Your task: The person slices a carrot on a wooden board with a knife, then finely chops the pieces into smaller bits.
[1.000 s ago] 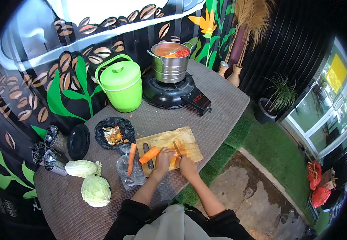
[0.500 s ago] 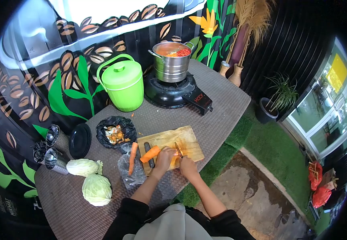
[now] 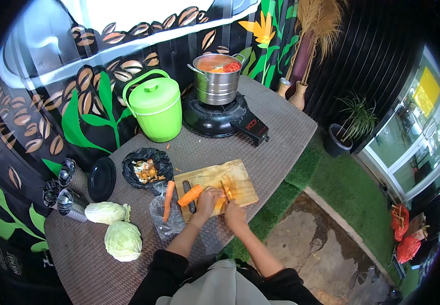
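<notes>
We judge the orange carrot piece (image 3: 223, 194) firm, light, slippery; best gripped by its sides. It lies partly hidden under our curled left hand (image 3: 207, 200), which pins it to the rectangular wooden board (image 3: 243, 178) at the near edge of the brown counter (image 3: 283, 119). Our right hand (image 3: 235, 215) encloses a slim-bladed knife (image 3: 224, 186) beside it.

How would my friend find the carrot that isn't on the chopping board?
On the table, find the wooden board. Left of it lies a crumpled clear plastic bag with the carrot on it. It's long and thin, unlike the fatter carrot piece on the board.
</notes>
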`<state>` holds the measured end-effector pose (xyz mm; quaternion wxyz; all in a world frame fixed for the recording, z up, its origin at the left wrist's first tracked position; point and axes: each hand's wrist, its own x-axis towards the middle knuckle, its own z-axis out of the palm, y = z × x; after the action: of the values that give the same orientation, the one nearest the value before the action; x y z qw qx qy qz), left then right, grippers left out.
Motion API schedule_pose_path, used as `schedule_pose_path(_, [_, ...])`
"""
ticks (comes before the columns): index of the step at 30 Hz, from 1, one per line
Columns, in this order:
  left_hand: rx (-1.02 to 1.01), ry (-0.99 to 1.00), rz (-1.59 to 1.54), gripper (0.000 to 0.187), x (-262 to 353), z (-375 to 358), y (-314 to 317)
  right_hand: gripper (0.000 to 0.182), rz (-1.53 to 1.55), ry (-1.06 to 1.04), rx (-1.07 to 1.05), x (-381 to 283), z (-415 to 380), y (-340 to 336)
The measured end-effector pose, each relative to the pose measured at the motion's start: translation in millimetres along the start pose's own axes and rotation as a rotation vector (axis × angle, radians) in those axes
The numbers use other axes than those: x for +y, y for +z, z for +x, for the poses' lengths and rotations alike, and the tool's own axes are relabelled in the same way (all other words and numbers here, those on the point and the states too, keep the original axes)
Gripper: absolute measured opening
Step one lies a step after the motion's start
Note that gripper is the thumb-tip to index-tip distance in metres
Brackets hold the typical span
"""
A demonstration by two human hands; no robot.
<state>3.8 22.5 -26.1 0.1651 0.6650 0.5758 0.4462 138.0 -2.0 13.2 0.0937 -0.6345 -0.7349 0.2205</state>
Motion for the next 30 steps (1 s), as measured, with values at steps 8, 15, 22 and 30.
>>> schedule_pose_path(8, [-0.013, 0.036, 0.026, 0.012, 1.0, -1.4, -3.0, 0.035, 0.015, -0.008, 0.021, 3.1, 17.6, -13.9])
schedule_pose_path(15, [0.021, 0.082, 0.033, 0.014, -3.3, -3.9, -1.3, 0.037, 0.122, 0.054, 0.025, -9.7, -3.5, -5.0])
schedule_pose_path(22, [0.029, 0.093, 0.095, 0.013, 1.7, -5.2, -2.4, 0.031, -0.049, -0.061, 0.071, 0.8, 16.6, -0.3])
schedule_pose_path(30, [-0.016, -0.006, 0.002, 0.014, -4.9, -5.3, -3.7, 0.038, 0.075, 0.095, -0.023, -12.0, -1.9, 2.4])
